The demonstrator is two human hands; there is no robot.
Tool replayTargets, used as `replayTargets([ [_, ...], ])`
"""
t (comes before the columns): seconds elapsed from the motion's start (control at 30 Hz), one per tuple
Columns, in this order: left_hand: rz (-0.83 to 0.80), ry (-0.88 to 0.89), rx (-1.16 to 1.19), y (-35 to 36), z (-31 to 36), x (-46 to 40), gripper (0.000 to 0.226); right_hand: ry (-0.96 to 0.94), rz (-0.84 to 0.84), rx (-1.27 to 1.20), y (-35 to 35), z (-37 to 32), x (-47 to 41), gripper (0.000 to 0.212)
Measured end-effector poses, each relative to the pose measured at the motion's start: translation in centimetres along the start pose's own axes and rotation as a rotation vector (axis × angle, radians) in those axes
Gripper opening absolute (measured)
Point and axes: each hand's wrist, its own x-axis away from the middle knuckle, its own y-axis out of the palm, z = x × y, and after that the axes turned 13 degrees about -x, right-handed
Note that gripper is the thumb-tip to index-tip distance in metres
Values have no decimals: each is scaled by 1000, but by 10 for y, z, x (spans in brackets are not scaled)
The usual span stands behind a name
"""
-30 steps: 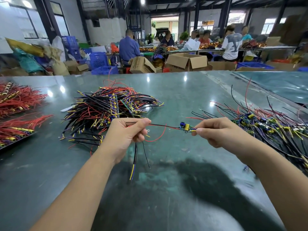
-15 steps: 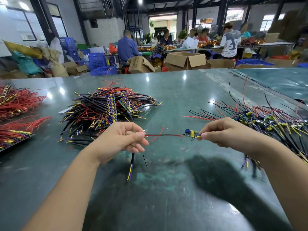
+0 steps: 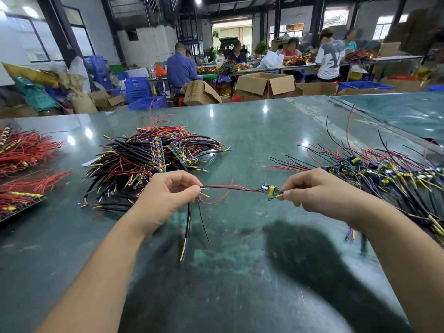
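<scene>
A small green circuit board (image 3: 269, 189) with red and black leads (image 3: 230, 188) is stretched in the air between my hands, above the green table (image 3: 240, 272). My left hand (image 3: 168, 195) pinches the lead ends, and a black sleeved cable (image 3: 187, 227) with yellow and purple tips hangs down from its fist beside a thin black wire. My right hand (image 3: 319, 191) pinches the board's right end, where short yellow and purple wires and a ring terminal (image 3: 271, 199) stick out.
A pile of wired boards (image 3: 149, 159) lies behind my left hand. Another spread of boards and wires (image 3: 374, 174) covers the table's right side. Red-wired bundles (image 3: 21, 152) lie at the far left. Cartons, blue crates and seated people fill the background.
Both hands have stayed on the same piece and lifted slightly toward mid-table. The leads between them are pulled straighter, and the board has turned so that its green face shows.
</scene>
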Motion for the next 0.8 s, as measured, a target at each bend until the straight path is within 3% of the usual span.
replayTargets([
  [0.1, -12, 11, 24, 5, 2, 0, 17, 20, 16, 77, 8, 1, -1, 7],
  [0.17, -27, 0, 16, 8, 3, 1, 19, 57, -20, 166, 14, 1, 0, 28],
  [0.23, -39, -8, 10, 10, 4, 1, 20, 36, -65, 430, 20, 2, -1, 48],
  [0.33, -25, -13, 11, 11, 6, 2, 20, -33, -18, 601, 36, 7, -4, 42],
  [0.5, 61, -6, 76, 11, 5, -1, 12, -130, 59, 464, 41, 15, -8, 11],
  [0.6, 138, -59, 294, 14, 6, -2, 2, -171, 121, 325, 43, 15, -9, 13],
  [0.67, 174, -79, 418, 16, 7, -3, 7, -190, 143, 259, 45, 14, -10, 14],
  [0.8, 188, -57, 493, 17, 9, -4, 10, -169, 105, 280, 49, 17, -12, 14],
])
